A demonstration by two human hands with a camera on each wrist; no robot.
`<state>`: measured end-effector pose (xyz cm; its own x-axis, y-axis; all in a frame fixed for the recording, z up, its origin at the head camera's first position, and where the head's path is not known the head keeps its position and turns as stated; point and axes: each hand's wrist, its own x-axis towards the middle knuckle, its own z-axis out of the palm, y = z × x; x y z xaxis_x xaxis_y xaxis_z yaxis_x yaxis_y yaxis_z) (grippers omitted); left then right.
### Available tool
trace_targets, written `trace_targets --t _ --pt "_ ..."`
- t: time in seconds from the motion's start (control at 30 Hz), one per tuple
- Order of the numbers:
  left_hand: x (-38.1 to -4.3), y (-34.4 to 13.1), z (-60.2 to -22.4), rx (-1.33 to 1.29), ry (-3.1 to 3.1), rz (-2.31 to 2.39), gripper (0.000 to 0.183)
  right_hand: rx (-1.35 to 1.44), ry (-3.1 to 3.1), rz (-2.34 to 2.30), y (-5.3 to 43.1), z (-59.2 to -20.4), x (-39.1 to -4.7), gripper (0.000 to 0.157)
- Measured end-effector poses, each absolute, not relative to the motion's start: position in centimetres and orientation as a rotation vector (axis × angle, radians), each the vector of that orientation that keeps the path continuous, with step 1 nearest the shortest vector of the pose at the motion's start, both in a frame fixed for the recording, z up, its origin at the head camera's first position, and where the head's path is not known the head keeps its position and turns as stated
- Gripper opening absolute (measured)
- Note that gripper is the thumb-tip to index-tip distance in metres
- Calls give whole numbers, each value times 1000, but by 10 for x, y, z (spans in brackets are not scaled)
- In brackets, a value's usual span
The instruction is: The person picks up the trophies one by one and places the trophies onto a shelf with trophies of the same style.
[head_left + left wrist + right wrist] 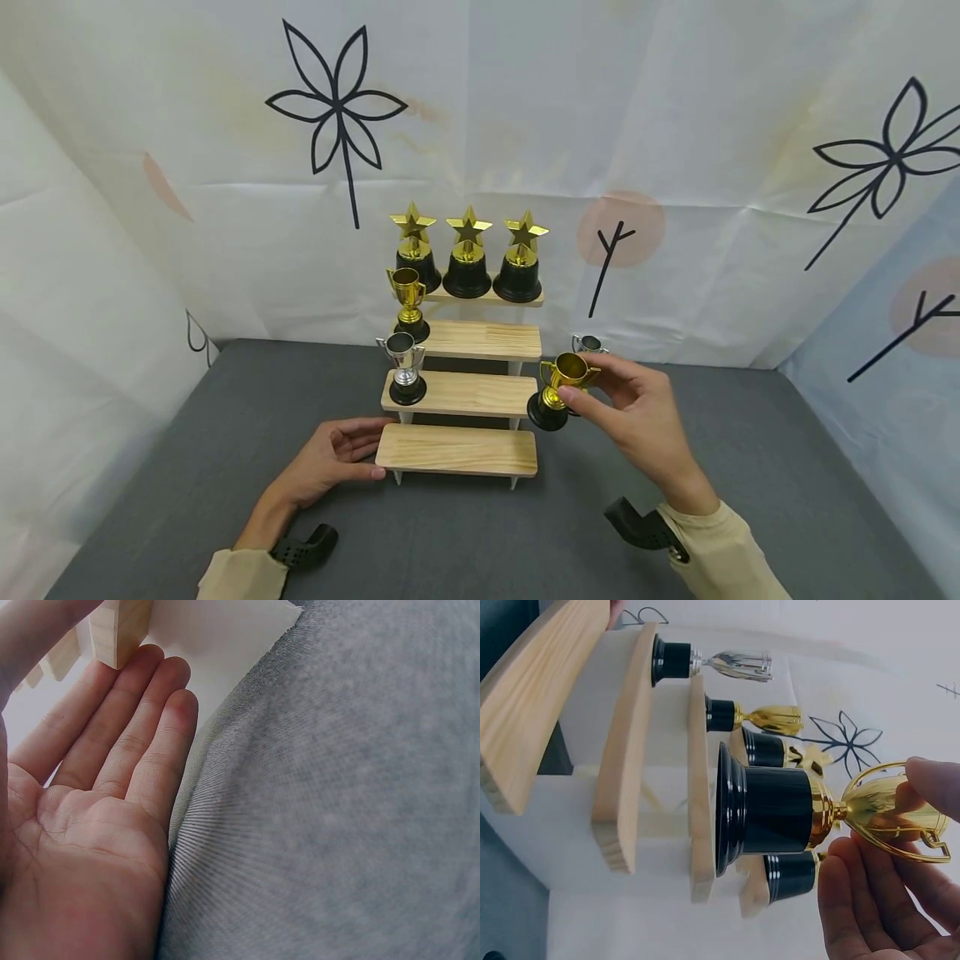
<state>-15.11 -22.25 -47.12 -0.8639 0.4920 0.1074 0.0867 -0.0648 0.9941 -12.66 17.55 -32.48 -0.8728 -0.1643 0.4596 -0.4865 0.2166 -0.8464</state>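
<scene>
My right hand (637, 408) pinches a small gold trophy cup (566, 371) with a black base, just off the right side of a stepped wooden display shelf (457, 450). In the right wrist view the gold trophy cup (780, 810) has thumb and fingers about its bowl and handles. My left hand (337, 458) is at the left end of the lowest step, fingers straight, fingertips right at the wood (116, 637) in the left wrist view. A silver trophy cup (405, 367) stands at the left of the second step up, another gold trophy cup (408, 296) on the third.
Several gold star trophies (467, 258) line the top step. Behind my right hand another silver trophy cup (590, 343) is partly hidden. The shelf stands on a grey table (300, 383), with a patterned white cloth backdrop (495, 100) close behind.
</scene>
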Motion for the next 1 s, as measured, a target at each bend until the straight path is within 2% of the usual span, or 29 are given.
trace_targets --t 1.0 --pt "-152 -224 -473 608 1926 2017 76 699 -2201 1836 127 -307 -162 36"
